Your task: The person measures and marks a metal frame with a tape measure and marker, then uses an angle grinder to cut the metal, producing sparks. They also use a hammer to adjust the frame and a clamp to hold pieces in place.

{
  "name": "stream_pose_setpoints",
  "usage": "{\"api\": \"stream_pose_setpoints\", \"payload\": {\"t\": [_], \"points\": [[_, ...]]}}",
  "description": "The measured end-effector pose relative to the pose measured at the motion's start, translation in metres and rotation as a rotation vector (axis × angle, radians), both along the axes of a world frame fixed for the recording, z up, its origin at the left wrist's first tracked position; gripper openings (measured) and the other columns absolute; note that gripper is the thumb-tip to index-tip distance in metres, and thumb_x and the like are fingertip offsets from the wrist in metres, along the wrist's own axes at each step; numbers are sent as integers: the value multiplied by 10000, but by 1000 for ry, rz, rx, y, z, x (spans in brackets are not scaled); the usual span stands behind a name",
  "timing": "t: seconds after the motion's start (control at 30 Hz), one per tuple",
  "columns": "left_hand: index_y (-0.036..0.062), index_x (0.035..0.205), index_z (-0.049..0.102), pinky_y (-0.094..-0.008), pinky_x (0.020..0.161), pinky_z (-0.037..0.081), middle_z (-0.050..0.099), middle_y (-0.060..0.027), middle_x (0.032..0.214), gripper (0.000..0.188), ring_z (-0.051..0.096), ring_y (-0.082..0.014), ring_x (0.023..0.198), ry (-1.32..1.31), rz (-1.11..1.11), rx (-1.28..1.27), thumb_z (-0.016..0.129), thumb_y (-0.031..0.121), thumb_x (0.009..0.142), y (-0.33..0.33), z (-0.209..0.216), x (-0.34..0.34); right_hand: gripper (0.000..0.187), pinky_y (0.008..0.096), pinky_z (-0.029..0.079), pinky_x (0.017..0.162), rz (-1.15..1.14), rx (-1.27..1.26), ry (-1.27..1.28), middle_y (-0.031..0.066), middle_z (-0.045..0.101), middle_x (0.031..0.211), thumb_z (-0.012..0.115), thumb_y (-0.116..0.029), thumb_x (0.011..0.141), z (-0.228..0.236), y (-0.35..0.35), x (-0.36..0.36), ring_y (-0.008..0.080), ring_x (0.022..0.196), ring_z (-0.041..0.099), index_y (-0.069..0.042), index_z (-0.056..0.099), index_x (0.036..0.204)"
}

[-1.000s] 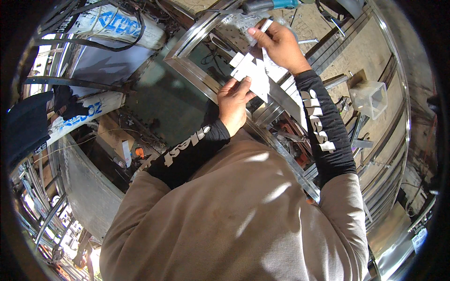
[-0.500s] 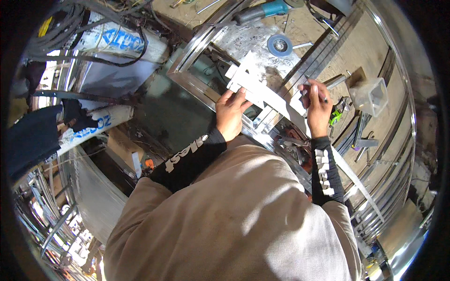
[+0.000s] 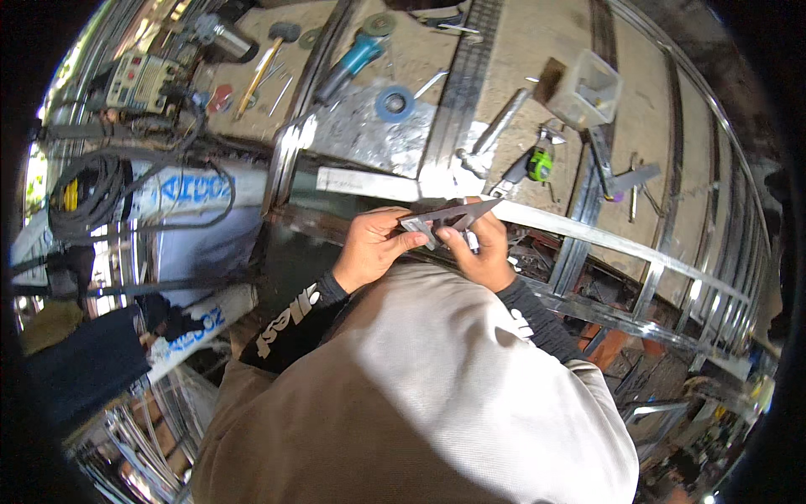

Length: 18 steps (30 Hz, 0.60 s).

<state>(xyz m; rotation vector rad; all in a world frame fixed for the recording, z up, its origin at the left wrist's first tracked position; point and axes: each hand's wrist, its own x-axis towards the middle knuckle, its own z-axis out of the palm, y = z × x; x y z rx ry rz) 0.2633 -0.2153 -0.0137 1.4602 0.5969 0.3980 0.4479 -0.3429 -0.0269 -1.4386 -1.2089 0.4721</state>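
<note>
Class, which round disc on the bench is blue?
The lowest disc in view; the far disc past the teal grinder and the left disc beside the yellow-handled hammer look dull greenish.

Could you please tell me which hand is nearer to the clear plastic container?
Right. The right hand is below and left of the clear plastic container; the left hand is also below, but farther left.

The right hand (image 3: 489, 254) is partly hidden by a metal piece (image 3: 432, 217); toward the bench's (image 3: 529, 42) right edge, box contents (image 3: 596, 89) are blurred.
</note>
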Motion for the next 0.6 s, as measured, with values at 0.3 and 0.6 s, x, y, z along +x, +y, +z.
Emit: {"api": "stream_pose_setpoints", "payload": {"t": [0.3,0.6], "points": [[-79,1195,690,-307,810,590,761,-158,1075,346,751,-204,930,339,110,48,660,227,1034,18,2,-12,277,461,500,698,-692,-319,-81,242,675,815,698,-248,973,-57,29,125,428,757,650,26,683,937],[-36,1156,727,-342,834,570,742,-177,1064,271,728,-249,938,368,49,270,667,186,1013,0,-2,-66,274,438,557,826,-1106,-63,-164,258,747,1033,680,-179,948,-120,61,197,400,920,728,41,739,1100]]}}
